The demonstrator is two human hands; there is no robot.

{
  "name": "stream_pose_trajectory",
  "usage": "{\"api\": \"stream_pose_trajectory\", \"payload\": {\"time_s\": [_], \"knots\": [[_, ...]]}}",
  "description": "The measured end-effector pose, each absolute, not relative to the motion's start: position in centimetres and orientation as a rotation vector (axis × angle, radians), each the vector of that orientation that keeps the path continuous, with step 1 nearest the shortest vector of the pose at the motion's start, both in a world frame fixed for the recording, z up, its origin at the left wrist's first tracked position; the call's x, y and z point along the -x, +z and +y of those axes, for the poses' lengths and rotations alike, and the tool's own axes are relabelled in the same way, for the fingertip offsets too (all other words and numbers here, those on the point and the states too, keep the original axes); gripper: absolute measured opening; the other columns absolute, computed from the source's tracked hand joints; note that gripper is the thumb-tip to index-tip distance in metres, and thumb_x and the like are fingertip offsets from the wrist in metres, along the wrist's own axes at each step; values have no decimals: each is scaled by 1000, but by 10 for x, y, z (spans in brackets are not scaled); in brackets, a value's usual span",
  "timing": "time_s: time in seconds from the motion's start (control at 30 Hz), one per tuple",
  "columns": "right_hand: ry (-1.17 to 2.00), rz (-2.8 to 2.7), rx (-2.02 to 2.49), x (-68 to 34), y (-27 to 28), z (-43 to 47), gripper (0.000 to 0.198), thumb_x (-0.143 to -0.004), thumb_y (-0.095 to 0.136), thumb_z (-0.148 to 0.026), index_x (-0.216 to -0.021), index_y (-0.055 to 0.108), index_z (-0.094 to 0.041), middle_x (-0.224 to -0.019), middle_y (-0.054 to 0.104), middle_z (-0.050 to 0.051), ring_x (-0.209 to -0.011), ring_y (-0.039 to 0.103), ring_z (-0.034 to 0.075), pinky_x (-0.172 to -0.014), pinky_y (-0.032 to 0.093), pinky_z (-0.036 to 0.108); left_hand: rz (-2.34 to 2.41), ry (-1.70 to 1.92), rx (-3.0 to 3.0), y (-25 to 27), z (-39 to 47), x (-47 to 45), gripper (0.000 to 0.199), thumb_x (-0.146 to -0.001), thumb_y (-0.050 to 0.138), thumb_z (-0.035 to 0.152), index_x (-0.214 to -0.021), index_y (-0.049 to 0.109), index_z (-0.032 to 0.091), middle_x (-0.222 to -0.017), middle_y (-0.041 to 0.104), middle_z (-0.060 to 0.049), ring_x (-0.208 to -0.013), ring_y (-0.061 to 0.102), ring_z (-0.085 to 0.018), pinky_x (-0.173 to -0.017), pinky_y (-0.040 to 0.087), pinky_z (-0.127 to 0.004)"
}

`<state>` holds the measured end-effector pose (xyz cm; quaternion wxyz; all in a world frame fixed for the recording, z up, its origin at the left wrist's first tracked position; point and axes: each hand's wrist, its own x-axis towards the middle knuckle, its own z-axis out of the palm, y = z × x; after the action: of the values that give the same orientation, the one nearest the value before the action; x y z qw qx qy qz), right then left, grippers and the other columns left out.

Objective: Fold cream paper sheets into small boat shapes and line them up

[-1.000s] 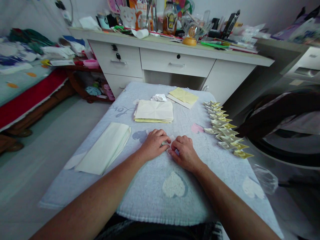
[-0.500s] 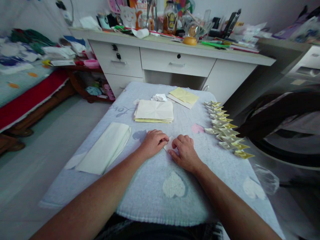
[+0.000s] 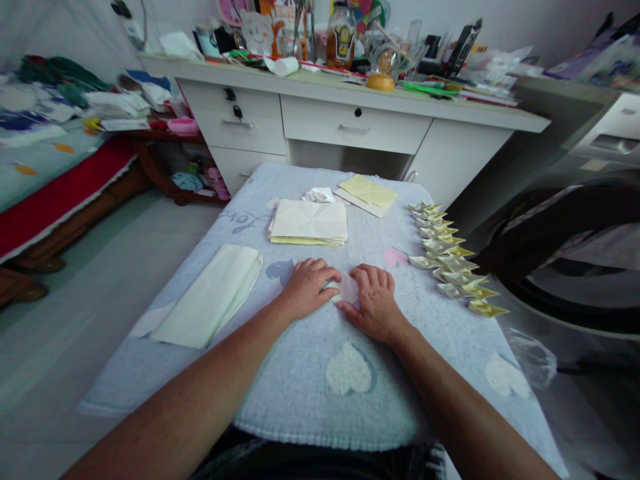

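Between my hands lies a small piece of folded white paper, mostly hidden by fingers. My left hand has its thumb and forefinger closed on the paper's left side. On the other side my right hand rests on the cloth with thumb and fingers apart, the thumb tip by the paper's lower edge. Beyond them sits a stack of creased white and yellow paper sheets. Along the right edge stand several folded paper pieces with pointed ends, in white and yellow.
A blue patterned cloth covers the table. Folded pale paper lies at the left; a yellow sheet and crumpled white paper lie at the back. Behind stands a cluttered white desk; a washing machine is at the right.
My right fingers have spread and moved slightly away from my left hand. My left thumb and forefinger have shifted a little right over the paper, and less of the paper shows.
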<state>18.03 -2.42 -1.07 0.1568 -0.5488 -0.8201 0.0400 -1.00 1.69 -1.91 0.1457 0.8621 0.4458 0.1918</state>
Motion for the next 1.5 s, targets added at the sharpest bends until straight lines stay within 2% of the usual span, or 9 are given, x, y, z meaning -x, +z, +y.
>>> {"api": "stream_pose_trajectory", "payload": {"time_s": [0.17, 0.4, 0.57, 0.67, 0.73, 0.87, 1.1, 1.4, 1.5], "knots": [[114, -2324, 1605, -184, -13, -24, 61, -84, 52, -57, -126, 43, -14, -130, 48, 16, -118, 39, 32, -101, 26, 50, 1303, 524, -2517, -18, 14, 9, 21, -84, 62, 35, -103, 62, 27, -99, 57, -3, -97, 50, -23, -87, 37, -37], [89, -2249, 1727, -198, -16, -18, 58, -83, 55, -49, -129, 43, -14, -131, 47, 17, -116, 41, 32, -99, 29, 49, 1319, 476, -2537, -15, 13, 8, 20, -85, 61, 35, -104, 61, 27, -99, 56, -3, -98, 49, -23, -87, 36, -38], [80, -2232, 1742, -200, -16, -16, 55, -83, 55, -43, -129, 43, -15, -131, 48, 16, -116, 42, 31, -99, 30, 49, 1357, 466, -2523, -12, 8, 6, 24, -90, 50, 44, -103, 60, 26, -100, 56, -4, -96, 48, -23, -86, 36, -39], [81, -2243, 1718, -197, -14, -18, 54, -83, 55, -40, -129, 43, -15, -132, 47, 15, -118, 41, 31, -101, 28, 48, 1360, 485, -2520, -11, 4, 4, 37, -83, 56, 54, -105, 58, 24, -103, 54, -5, -99, 47, -25, -88, 36, -39], [78, -2261, 1688, -195, -13, -19, 56, -83, 54, -43, -130, 42, -14, -132, 47, 16, -119, 39, 31, -102, 26, 48, 1371, 481, -2525, -11, 2, 3, 44, -77, 64, 55, -106, 56, 24, -104, 53, -5, -100, 46, -25, -88, 36, -39], [59, -2293, 1670, -192, -14, -19, 65, -82, 53, -53, -131, 41, -12, -132, 47, 18, -120, 39, 32, -103, 24, 50, 1400, 458, -2519, -12, 1, 2, 46, -73, 69, 54, -106, 55, 25, -105, 53, -4, -101, 45, -26, -89, 36, -39], [29, -2193, 1805, -207, -19, -11, 65, -84, 50, -53, -136, 39, -17, -131, 46, 17, -116, 40, 34, -98, 27, 52, 1391, 463, -2493, -13, 2, 2, 49, -70, 72, 54, -106, 56, 26, -105, 53, -4, -101, 45, -26, -89, 36, -39], [43, -2166, 1839, -212, -22, -8, 67, -84, 53, -48, -141, 34, -19, -131, 47, 17, -115, 41, 35, -96, 28, 53, 1346, 425, -2521, -13, 3, 3, 58, -74, 68, 54, -127, 55, 34, -104, 51, -4, -100, 44, -26, -88, 35, -39], [50, -2148, 1828, -210, -21, -8, 66, -83, 54, -44, -140, 35, -17, -130, 47, 17, -115, 40, 35, -97, 28, 53, 1353, 401, -2540, -13, 2, 4, 57, -76, 65, 55, -130, 53, 38, -115, 49, -5, -105, 43, -27, -92, 33, -41]]}}
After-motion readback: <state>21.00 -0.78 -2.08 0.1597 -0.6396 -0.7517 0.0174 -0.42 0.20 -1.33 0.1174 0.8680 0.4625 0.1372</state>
